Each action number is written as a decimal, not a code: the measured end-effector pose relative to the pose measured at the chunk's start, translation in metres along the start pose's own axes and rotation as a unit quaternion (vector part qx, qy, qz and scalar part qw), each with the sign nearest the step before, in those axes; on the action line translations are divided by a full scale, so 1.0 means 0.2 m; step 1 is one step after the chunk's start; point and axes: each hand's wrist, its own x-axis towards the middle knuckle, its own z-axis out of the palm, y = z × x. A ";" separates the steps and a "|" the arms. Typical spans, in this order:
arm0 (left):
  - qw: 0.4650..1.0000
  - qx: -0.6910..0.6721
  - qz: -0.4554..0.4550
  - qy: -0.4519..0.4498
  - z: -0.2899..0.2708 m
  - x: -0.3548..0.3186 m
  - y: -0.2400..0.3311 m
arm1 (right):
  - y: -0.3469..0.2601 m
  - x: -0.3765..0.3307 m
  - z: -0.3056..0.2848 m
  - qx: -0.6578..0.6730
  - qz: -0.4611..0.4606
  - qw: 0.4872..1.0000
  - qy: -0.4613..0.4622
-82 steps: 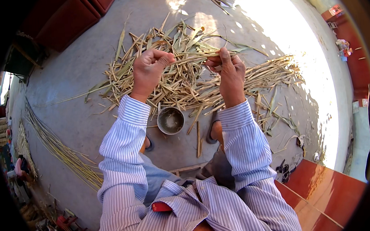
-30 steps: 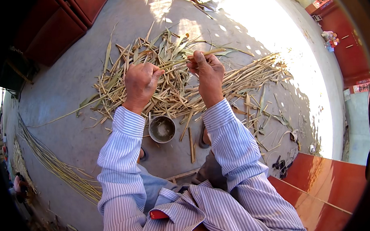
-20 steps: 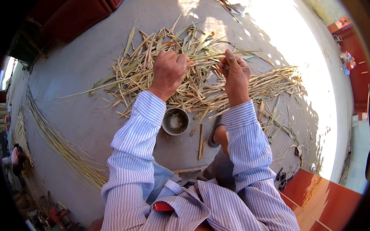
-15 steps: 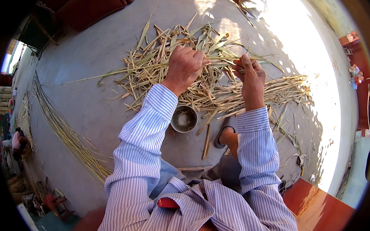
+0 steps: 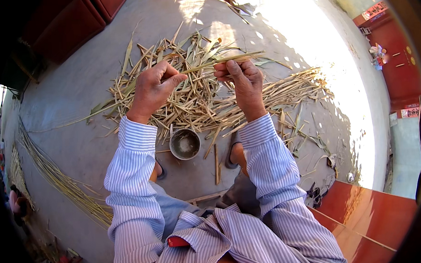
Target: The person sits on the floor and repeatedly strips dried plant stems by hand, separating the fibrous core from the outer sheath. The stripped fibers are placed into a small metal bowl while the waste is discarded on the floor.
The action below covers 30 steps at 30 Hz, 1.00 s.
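A long, thin green-yellow stalk [image 5: 200, 68] runs between my two hands, above a heap of dry leaf and stem pieces [image 5: 186, 104]. My left hand [image 5: 154, 89] is closed round it, knuckles up, over the heap's left part. Beyond that hand the stalk trails left toward the floor. My right hand [image 5: 244, 86] pinches it between thumb and fingers, and its end sticks out to the right past them. Which part of the stalk the left fingers press is hidden.
A metal cup with a handle [image 5: 185, 144] stands between my feet and the heap. Dry stems [image 5: 292, 87] lie in a bundle at right. Long thin stalks [image 5: 59, 176] are laid out at left. Red-brown furniture [image 5: 70, 32] stands far left, and a red panel [image 5: 361, 209] near right.
My left hand has moved left along the stalk, so the hands are farther apart. More stalk shows beyond the right hand. The whole view has shifted.
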 end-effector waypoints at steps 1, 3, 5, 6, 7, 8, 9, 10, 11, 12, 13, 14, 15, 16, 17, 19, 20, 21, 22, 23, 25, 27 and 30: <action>1.000 -0.018 -0.015 -0.011 0.00 0.00 0.01 | 0.01 -0.01 0.00 0.047 0.033 0.998 0.014; 0.999 -0.039 -0.005 0.000 -0.01 -0.01 0.02 | 0.06 0.00 -0.03 0.084 0.126 0.987 0.056; 0.998 -0.064 0.000 0.006 -0.02 -0.01 0.04 | 0.11 0.03 -0.04 0.101 0.204 0.969 0.094; 0.999 -0.043 0.004 0.007 -0.02 -0.01 0.04 | 0.11 0.03 -0.05 0.013 0.194 0.978 0.081; 1.000 -0.023 0.007 0.007 -0.02 -0.01 0.04 | 0.11 0.04 -0.06 -0.075 0.182 0.978 0.068; 1.000 0.001 0.009 0.011 -0.04 -0.01 0.04 | 0.11 0.04 -0.04 -0.160 0.170 0.971 0.050; 0.999 0.027 0.017 0.013 -0.04 -0.01 0.02 | 0.12 0.05 -0.08 -0.246 0.122 0.961 0.036; 0.998 0.053 0.025 0.014 -0.05 0.01 -0.01 | 0.11 0.04 -0.10 -0.211 0.084 0.973 0.043; 0.996 0.079 0.027 0.013 -0.05 0.00 -0.04 | 0.04 0.03 -0.08 -0.117 0.071 0.989 0.047; 0.995 0.093 0.031 0.008 -0.06 0.00 -0.08 | -0.04 0.03 -0.06 -0.024 0.055 0.997 0.050; 0.994 0.108 0.036 0.003 -0.07 0.00 -0.11 | -0.05 0.01 -0.07 0.018 0.044 0.997 0.061; 0.992 0.121 0.042 -0.005 -0.07 0.01 -0.12 | -0.04 0.01 -0.08 0.000 0.052 0.996 0.078; 0.995 0.096 0.017 -0.033 -0.06 0.01 -0.13 | -0.02 0.00 -0.08 -0.019 0.059 0.994 0.094; 0.996 0.067 0.035 -0.045 -0.03 0.01 -0.12 | 0.00 -0.01 -0.08 -0.037 0.066 0.991 0.111; 0.996 0.039 0.053 -0.056 0.02 0.02 -0.11 | -0.01 -0.02 -0.04 -0.029 0.046 0.994 0.091; 0.995 -0.014 0.078 -0.060 0.13 0.03 -0.05 | 0.01 -0.04 0.02 -0.035 0.039 0.997 0.062; 0.994 -0.042 0.083 -0.055 0.19 0.03 -0.02 | 0.02 -0.05 0.04 -0.038 0.036 0.997 0.047; 0.992 -0.070 0.090 -0.050 0.24 0.04 0.01 | 0.03 -0.06 0.04 -0.044 0.030 0.998 0.040; 0.993 -0.087 0.063 -0.045 0.26 0.03 0.03 | 0.02 -0.07 0.05 -0.053 0.031 0.997 0.045; 0.993 -0.106 0.037 -0.041 0.29 0.03 0.04 | 0.01 -0.07 0.05 -0.063 0.031 0.996 0.051; 0.986 -0.164 -0.012 -0.040 0.31 0.03 0.03 | 0.01 -0.07 0.05 -0.077 0.037 0.995 0.056; 0.970 -0.232 -0.058 -0.042 0.35 0.02 0.00 | 0.03 -0.07 0.05 -0.083 0.049 0.994 0.057; 0.937 -0.301 -0.158 -0.074 0.33 0.02 0.00 | 0.03 -0.07 0.05 -0.069 0.067 0.994 0.047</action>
